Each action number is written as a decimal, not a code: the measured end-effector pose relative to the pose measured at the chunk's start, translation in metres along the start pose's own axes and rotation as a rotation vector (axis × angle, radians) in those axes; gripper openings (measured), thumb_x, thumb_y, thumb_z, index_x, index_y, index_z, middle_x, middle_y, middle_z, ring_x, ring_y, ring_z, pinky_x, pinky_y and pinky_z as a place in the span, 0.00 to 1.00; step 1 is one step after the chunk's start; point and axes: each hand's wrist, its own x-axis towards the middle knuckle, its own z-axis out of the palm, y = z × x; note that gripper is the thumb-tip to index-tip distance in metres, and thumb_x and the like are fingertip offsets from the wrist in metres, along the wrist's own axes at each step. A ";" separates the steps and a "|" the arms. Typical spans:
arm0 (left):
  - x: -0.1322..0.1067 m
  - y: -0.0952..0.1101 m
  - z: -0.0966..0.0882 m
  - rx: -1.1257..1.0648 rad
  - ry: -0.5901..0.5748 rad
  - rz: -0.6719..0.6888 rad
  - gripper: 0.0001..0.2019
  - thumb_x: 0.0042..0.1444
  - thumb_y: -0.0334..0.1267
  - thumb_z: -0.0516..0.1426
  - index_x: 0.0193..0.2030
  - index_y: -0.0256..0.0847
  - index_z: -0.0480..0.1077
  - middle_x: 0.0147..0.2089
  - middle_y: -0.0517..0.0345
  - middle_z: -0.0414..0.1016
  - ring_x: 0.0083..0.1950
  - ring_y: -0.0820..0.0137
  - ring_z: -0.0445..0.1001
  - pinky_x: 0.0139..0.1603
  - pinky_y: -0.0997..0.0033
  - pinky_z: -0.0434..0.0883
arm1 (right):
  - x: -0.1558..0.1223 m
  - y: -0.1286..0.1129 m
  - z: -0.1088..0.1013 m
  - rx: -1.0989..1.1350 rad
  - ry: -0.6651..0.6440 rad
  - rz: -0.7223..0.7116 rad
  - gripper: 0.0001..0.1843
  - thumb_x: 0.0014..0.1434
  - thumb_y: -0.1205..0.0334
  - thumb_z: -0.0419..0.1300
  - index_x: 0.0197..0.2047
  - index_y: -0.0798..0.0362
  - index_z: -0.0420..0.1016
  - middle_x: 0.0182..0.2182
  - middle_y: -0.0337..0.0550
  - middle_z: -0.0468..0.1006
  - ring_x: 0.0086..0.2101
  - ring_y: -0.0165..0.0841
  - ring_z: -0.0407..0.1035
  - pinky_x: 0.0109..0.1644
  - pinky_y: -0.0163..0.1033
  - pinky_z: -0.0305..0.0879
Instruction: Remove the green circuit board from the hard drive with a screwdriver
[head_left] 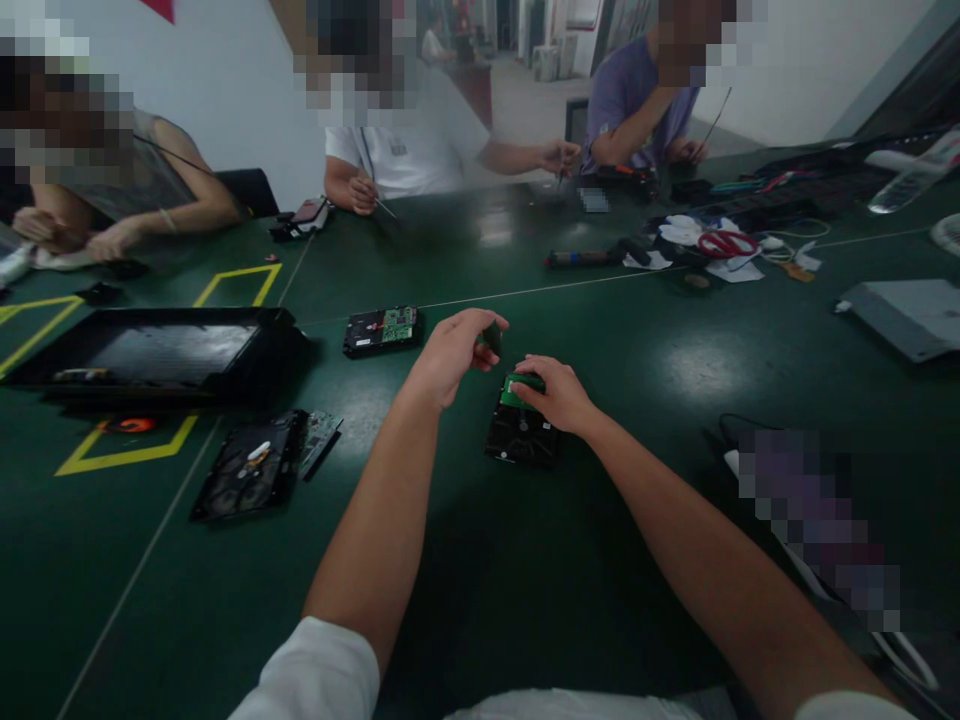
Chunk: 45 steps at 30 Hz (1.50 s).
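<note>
A black hard drive [519, 435] with a green circuit board lies on the dark green table [480, 560] in front of me. My right hand [553, 392] rests on its far end, fingers curled and pressed on the green board. Just left of it and slightly raised, my left hand [452, 352] is closed in a pinch on a small dark object [491, 337] that I cannot make out.
A second hard drive [381, 330] lies beyond my left hand. An opened drive with a loose board [259, 465] sits at the left, behind it a large black tray [150, 352]. Three people work along the far side; scissors [726, 243], tools and cables lie at the back right.
</note>
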 end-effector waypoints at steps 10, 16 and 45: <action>-0.001 0.003 -0.001 -0.031 0.071 0.008 0.10 0.58 0.43 0.59 0.39 0.38 0.76 0.41 0.50 0.81 0.27 0.74 0.76 0.25 0.75 0.68 | -0.001 0.003 0.000 0.020 -0.009 -0.006 0.13 0.70 0.51 0.63 0.55 0.42 0.77 0.61 0.45 0.80 0.68 0.48 0.66 0.67 0.64 0.60; -0.001 0.003 -0.002 0.009 0.062 0.039 0.12 0.60 0.42 0.58 0.40 0.37 0.79 0.37 0.52 0.78 0.27 0.74 0.74 0.24 0.75 0.67 | 0.000 0.002 0.000 0.007 -0.012 0.004 0.13 0.70 0.51 0.63 0.55 0.43 0.77 0.61 0.45 0.79 0.68 0.49 0.66 0.67 0.65 0.60; -0.003 0.002 -0.006 -0.075 0.015 -0.003 0.10 0.58 0.44 0.61 0.40 0.40 0.73 0.43 0.51 0.82 0.26 0.73 0.76 0.25 0.73 0.70 | 0.000 -0.001 -0.001 0.003 -0.013 0.011 0.12 0.70 0.52 0.63 0.55 0.42 0.77 0.61 0.46 0.79 0.68 0.48 0.65 0.66 0.63 0.61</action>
